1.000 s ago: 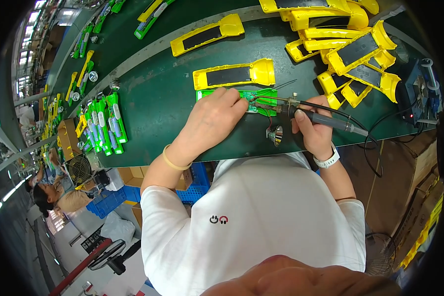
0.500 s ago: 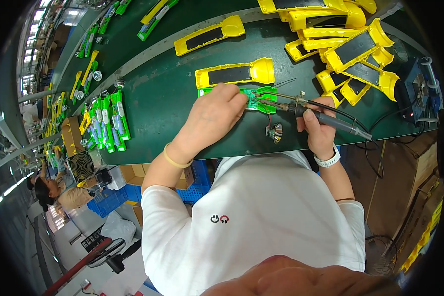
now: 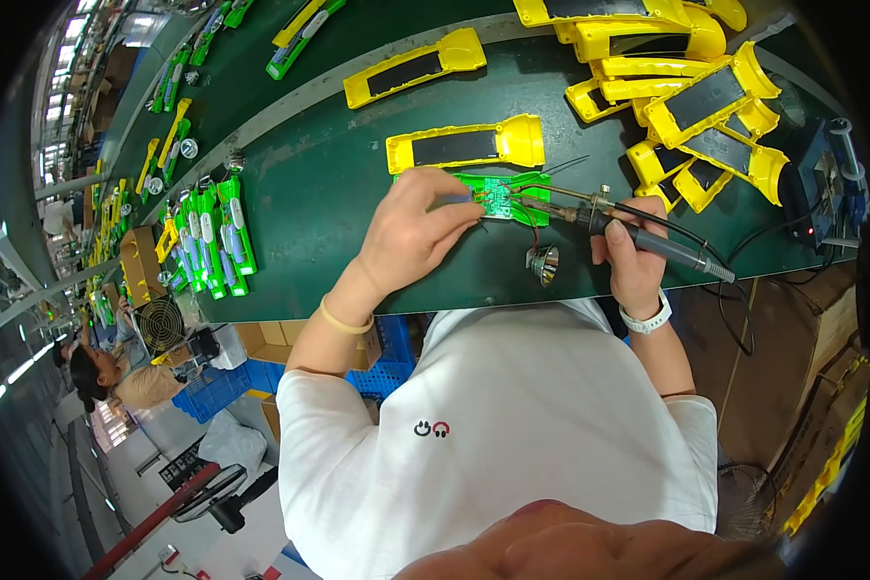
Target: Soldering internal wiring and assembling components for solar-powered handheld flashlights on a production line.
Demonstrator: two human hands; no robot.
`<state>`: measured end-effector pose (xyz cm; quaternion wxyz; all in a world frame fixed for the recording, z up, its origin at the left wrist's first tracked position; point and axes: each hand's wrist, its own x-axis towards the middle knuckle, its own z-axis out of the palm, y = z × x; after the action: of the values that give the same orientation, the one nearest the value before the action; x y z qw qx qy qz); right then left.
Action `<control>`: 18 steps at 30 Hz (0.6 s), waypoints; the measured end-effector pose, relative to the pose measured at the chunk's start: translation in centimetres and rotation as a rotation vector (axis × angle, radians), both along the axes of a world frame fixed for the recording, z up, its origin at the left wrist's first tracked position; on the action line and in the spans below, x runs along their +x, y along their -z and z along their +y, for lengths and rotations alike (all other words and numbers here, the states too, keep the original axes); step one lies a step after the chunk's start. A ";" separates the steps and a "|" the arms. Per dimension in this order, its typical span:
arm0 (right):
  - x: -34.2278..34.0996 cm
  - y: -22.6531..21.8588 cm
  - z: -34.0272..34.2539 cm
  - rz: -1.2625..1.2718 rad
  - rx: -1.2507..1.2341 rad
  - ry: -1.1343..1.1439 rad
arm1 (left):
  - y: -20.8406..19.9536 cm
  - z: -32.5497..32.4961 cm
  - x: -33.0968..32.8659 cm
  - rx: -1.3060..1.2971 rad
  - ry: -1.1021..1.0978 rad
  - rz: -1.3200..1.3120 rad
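My right hand [image 3: 636,259] grips a soldering iron [image 3: 681,253] with a thin metal feed tube alongside it, its tip pointing left over a green circuit board [image 3: 497,197]. The board sits in a green flashlight housing half [image 3: 535,211] on the bench. My left hand [image 3: 406,230] covers the housing's left end, its thumb and forefinger curled in a pinch at the board's left edge; what they hold is too small to make out. A silvery reflector [image 3: 544,265] hangs on thin wires below the board. Just beyond lies a yellow housing half [image 3: 466,146] with a dark panel.
Yellow housing halves [image 3: 706,101] are piled at the right, beside a dark soldering station [image 3: 814,188] with cables. Another yellow half [image 3: 414,68] lies further back. Several green assemblies [image 3: 208,237] are grouped at the left. The bench's front edge [image 3: 401,311] runs before my body.
My left hand has lifted and opened its pinch somewhat, uncovering more of the board's left side. The right hand and soldering iron have shifted slightly right and down.
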<state>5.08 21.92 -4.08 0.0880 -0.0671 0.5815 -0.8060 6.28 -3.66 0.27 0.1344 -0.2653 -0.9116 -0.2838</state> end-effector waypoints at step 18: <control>-0.1 1.3 0.1 0.078 0.119 -0.054 | 0.0 0.3 -0.1 -0.258 0.068 0.045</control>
<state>4.94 22.02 -5.37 0.0908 -0.1090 0.6293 -0.7641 6.19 -3.34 0.28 0.1100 -0.3174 -0.9277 -0.1627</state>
